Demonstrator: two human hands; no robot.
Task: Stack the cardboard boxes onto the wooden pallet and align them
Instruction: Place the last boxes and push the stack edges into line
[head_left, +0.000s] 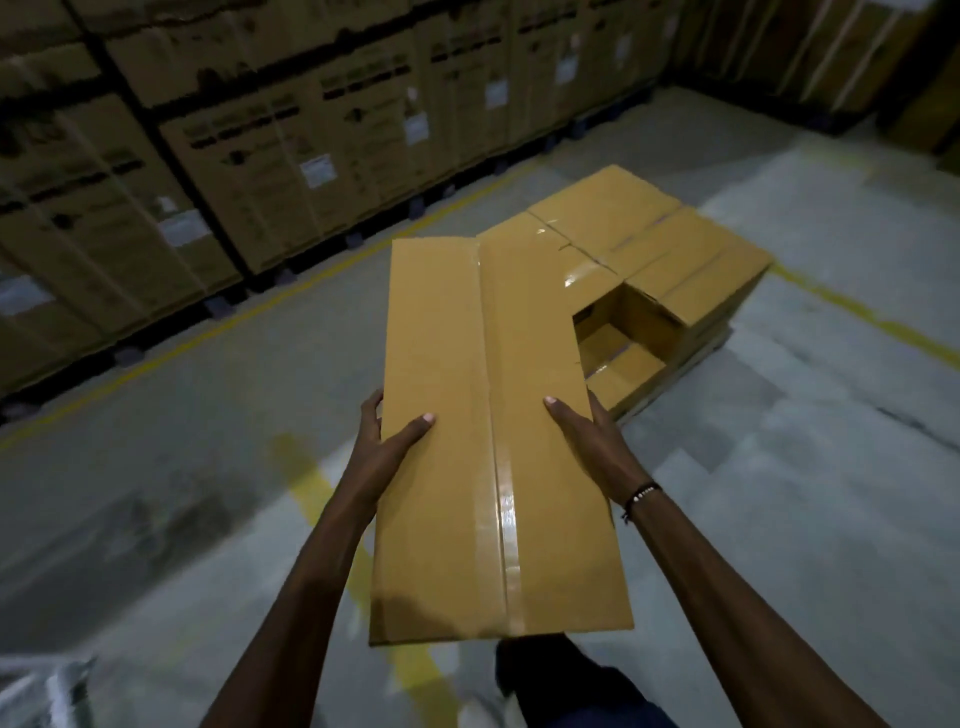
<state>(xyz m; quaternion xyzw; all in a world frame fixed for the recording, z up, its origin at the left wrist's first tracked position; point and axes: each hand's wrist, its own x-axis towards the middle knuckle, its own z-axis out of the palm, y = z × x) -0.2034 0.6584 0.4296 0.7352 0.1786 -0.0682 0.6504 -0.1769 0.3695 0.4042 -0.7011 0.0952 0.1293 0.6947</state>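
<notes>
My left hand (387, 444) and right hand (584, 436) grip the long taped carton (467, 415) by its sides, thumbs on top. It is held above the floor, short of the stacked boxes (670, 249), whose top layer has a gap.

Pretty clearly a warehouse or storage depot. Upper left and across the top of the frame there's a long wall of big printed cartons (291, 150) stacked high, each with a white label, sitting on dark pallet feet. The concrete floor (810, 426) is bare and grey, with yellow lines (291, 306) painted along the rows like aisle markings. Right of center sits a low stack of plain brown boxes (670, 260). Lighting is dim, no windows visible.
</notes>
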